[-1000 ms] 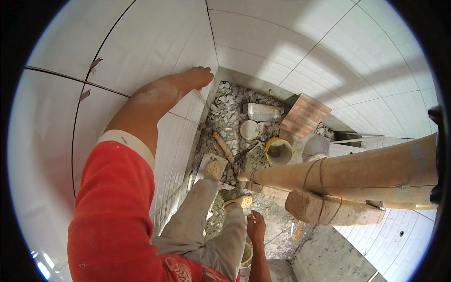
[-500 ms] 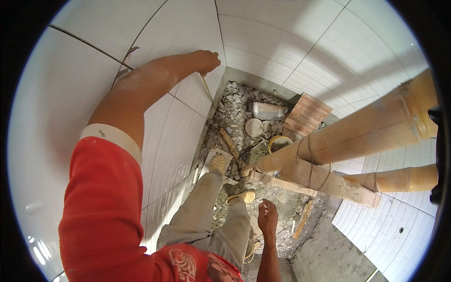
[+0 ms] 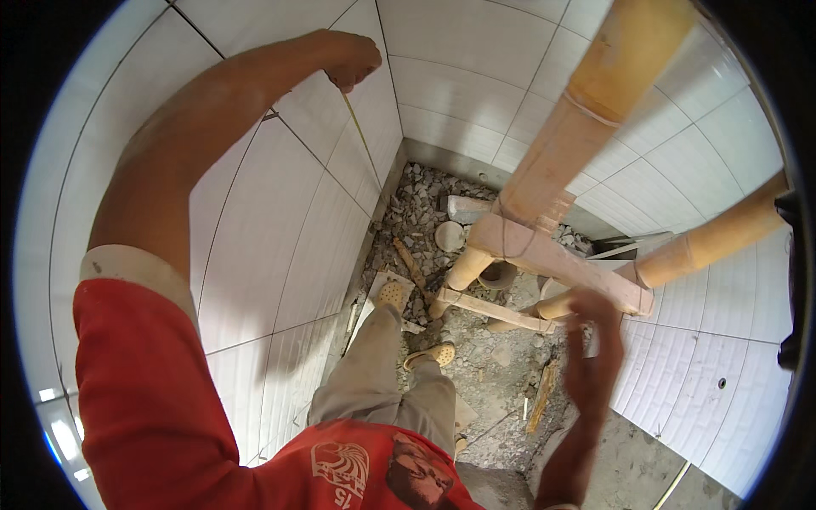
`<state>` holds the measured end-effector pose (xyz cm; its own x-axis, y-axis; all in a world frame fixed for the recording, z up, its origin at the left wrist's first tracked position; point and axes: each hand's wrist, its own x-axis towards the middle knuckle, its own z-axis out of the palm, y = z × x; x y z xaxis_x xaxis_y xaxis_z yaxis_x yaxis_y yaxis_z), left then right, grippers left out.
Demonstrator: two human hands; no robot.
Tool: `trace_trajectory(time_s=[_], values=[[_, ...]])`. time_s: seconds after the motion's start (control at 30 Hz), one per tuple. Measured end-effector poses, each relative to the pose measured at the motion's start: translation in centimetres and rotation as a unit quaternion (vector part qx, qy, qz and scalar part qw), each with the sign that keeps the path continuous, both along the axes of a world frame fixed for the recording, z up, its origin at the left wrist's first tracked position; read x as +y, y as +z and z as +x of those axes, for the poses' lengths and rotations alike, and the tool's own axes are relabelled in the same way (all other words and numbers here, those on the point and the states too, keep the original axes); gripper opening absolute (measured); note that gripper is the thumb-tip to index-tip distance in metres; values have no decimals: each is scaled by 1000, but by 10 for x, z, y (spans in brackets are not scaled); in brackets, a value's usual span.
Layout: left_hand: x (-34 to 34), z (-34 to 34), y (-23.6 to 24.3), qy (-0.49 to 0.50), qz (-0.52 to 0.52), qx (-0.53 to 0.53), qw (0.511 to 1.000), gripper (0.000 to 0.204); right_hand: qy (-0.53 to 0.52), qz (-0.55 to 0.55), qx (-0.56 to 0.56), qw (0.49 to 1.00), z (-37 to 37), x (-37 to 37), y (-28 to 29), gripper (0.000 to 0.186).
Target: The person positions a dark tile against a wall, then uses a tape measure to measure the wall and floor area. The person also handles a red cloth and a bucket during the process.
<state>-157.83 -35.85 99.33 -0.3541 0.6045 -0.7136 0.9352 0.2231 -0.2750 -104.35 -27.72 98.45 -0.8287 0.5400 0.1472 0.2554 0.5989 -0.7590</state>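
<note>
— Since the earlier frames, the left hand has gone from lying flat and open on the white tiled wall to a curled fist higher up, and the right hand has risen in front of the bamboo scaffold.

— What does the fist hold?

— A thin yellowish line, a tape or cord, I cannot tell which; it runs from the closed fingers down the wall, left of the scaffold.

— And between wall and scaffold?

— A strip of bare floor heaped with grey rubble, rough and broken. Two feet in pale perforated clogs stand on it, just left of the scaffold's foot. A round pale disc lies in the rubble near the poles.

— The scaffold itself?

— Thick round bamboo poles, tan and smooth, tied with cord to squared timber rails. They cross the right side and hide much of the floor.

— The right hand?

— Blurred, fingers loosely spread, apparently empty, just in front of the lower rail. Behind it, glossy white tiles again.
</note>
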Motion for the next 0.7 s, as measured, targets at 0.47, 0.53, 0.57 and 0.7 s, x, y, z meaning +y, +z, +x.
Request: trace_trajectory(time_s=[0.47,0.53,0.57,0.7], values=[[-3,110,264,-62,176,142,972,31,-53,587,283,756,-11,212,263,25],[-23,133,278,8,163,114,980,30,-60,551,277,785,-1,182,268,25],[-20,138,285,11,137,116,984,32,-63,532,273,799,3,165,266,26],[-23,147,289,4,122,115,986,38,-61,570,230,787,22,151,273,29]])
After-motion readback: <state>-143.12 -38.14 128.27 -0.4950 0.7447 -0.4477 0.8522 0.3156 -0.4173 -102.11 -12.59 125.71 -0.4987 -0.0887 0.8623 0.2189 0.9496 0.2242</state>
